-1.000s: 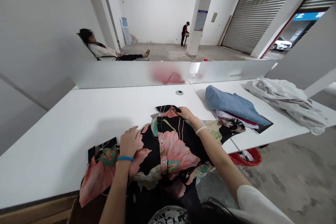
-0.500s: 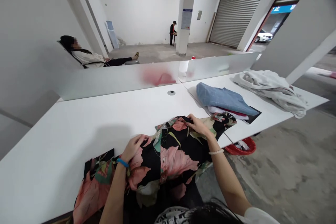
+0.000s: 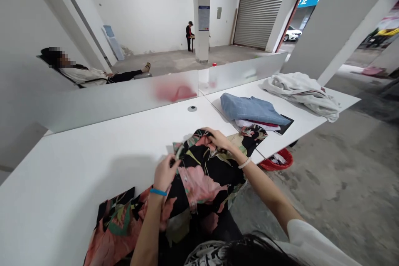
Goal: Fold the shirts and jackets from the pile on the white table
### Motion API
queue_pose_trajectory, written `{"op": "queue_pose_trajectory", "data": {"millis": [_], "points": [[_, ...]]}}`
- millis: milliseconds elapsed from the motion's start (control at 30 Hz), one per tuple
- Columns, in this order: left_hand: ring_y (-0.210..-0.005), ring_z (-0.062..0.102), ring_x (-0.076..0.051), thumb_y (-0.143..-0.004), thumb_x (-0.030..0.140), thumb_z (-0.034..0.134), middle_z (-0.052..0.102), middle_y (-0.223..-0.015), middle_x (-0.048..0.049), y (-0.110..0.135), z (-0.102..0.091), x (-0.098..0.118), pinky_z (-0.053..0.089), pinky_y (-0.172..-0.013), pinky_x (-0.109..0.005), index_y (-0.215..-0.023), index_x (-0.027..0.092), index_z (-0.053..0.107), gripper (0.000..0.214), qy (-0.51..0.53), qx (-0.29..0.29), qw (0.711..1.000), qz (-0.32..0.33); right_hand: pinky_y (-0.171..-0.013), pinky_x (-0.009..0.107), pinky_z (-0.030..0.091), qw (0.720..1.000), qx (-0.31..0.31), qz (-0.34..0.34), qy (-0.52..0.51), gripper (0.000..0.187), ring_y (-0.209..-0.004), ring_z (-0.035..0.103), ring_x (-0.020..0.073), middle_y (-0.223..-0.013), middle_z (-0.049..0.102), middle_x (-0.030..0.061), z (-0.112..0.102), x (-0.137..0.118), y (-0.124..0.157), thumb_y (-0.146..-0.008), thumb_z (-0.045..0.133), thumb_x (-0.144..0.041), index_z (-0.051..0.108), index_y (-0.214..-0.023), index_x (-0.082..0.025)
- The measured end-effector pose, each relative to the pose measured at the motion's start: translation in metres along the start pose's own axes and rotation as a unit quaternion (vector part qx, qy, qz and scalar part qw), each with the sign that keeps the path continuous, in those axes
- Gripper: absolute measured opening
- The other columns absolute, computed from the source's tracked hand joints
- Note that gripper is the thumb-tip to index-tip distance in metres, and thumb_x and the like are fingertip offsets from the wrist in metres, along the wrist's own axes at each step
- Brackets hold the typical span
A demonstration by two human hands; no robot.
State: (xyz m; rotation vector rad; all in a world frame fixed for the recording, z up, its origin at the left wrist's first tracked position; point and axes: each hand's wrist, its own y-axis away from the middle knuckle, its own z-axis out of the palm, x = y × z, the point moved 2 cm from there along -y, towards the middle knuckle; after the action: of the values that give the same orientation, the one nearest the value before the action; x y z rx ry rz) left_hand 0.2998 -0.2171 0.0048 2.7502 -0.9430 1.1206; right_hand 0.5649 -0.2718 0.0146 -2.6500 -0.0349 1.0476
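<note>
A black shirt [image 3: 199,183] with large pink flowers and green leaves lies spread over the front of the white table, its lower part hanging toward my body. Its buttoned front faces up, and one sleeve stretches out to the left. My left hand [image 3: 165,171], with a blue band at the wrist, pinches the shirt's collar edge between thumb and fingers. At the far side of the collar, my right hand [image 3: 217,138] has its fingers curled over the cloth and grips it. A pale bracelet [image 3: 245,163] circles my right wrist.
Folded blue clothing [image 3: 251,108] lies on a small pile over a dark flat object [image 3: 285,124]. Behind it is a crumpled whitish cloth [image 3: 301,91]. A frosted divider [image 3: 124,104] borders the table. A red basket [image 3: 280,164] stands below; two people are beyond.
My left hand has moved from lying on the shirt's shoulder to pinching the collar edge. My right hand stays at the collar, which is lifted slightly. The view has turned right.
</note>
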Motion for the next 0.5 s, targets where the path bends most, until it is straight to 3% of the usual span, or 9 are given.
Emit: {"op": "queue_pose_trajectory", "data": {"millis": [100,133,200,267,367,433,500], "points": [[-0.069,0.055,-0.016,-0.079,0.031,0.051,0.057,-0.072,0.0007,-0.003,-0.052,0.005,0.042,-0.068,-0.027,-0.080,0.022,0.052,0.010,0.005,0.244,0.970,0.003,-0.101,0.033,0.040,0.986,0.070,-0.084,-0.123,0.058,-0.115,0.055,0.0167,-0.132,0.056,0.0009,-0.033,-0.036,-0.004,-0.078,0.036,-0.012,0.052,-0.133,-0.023],[-0.074,0.056,-0.016,-0.078,0.028,0.052,0.058,-0.076,-0.0001,-0.003,-0.067,0.007,0.043,-0.071,-0.027,-0.082,0.021,0.052,0.008,0.011,0.299,0.954,0.025,-0.101,0.033,0.041,0.981,0.080,-0.092,-0.154,0.057,-0.113,0.057,0.0166,-0.130,0.057,-0.0003,-0.042,-0.046,-0.005,-0.078,0.037,-0.014,0.055,-0.130,-0.024],[-0.082,0.057,-0.016,-0.077,0.026,0.054,0.059,-0.085,-0.0017,-0.004,-0.088,0.012,0.044,-0.077,-0.028,-0.088,0.020,0.054,0.013,0.043,0.335,0.939,0.069,-0.098,0.033,0.044,0.972,0.079,-0.087,-0.203,0.053,-0.106,0.060,0.0167,-0.124,0.061,-0.0016,-0.050,-0.063,-0.008,-0.077,0.039,-0.017,0.061,-0.124,-0.026],[-0.088,0.059,-0.017,-0.077,0.028,0.055,0.060,-0.095,-0.0031,-0.005,-0.094,0.012,0.046,-0.080,-0.028,-0.102,0.020,0.053,0.026,0.110,0.294,0.945,0.088,-0.099,0.033,0.043,0.966,0.068,-0.083,-0.234,0.050,-0.105,0.061,0.0172,-0.123,0.062,-0.0021,-0.049,-0.074,-0.010,-0.076,0.040,-0.019,0.064,-0.119,-0.026],[-0.091,0.060,-0.018,-0.078,0.037,0.054,0.064,-0.098,-0.0045,-0.006,-0.087,0.005,0.048,-0.080,-0.029,-0.112,0.019,0.052,0.038,0.188,0.161,0.967,0.058,-0.102,0.034,0.041,0.962,0.054,-0.077,-0.257,0.049,-0.113,0.056,0.0185,-0.124,0.061,-0.0019,-0.039,-0.080,-0.012,-0.075,0.042,-0.018,0.065,-0.118,-0.024],[-0.088,0.061,-0.019,-0.079,0.039,0.052,0.067,-0.092,-0.0041,-0.005,-0.080,-0.003,0.049,-0.078,-0.030,-0.103,0.018,0.058,0.033,0.185,0.081,0.979,0.033,-0.101,0.036,0.042,0.963,0.040,-0.060,-0.258,0.049,-0.115,0.055,0.0192,-0.124,0.061,-0.0010,-0.033,-0.080,-0.012,-0.076,0.042,-0.017,0.063,-0.119,-0.023],[-0.082,0.061,-0.019,-0.078,0.040,0.051,0.067,-0.085,-0.0031,-0.002,-0.076,-0.009,0.050,-0.073,-0.029,-0.090,0.017,0.060,0.027,0.178,0.040,0.983,0.024,-0.102,0.037,0.041,0.965,0.028,-0.040,-0.256,0.048,-0.116,0.054,0.0190,-0.124,0.061,-0.0004,-0.029,-0.079,-0.012,-0.078,0.041,-0.017,0.061,-0.121,-0.023]]}}
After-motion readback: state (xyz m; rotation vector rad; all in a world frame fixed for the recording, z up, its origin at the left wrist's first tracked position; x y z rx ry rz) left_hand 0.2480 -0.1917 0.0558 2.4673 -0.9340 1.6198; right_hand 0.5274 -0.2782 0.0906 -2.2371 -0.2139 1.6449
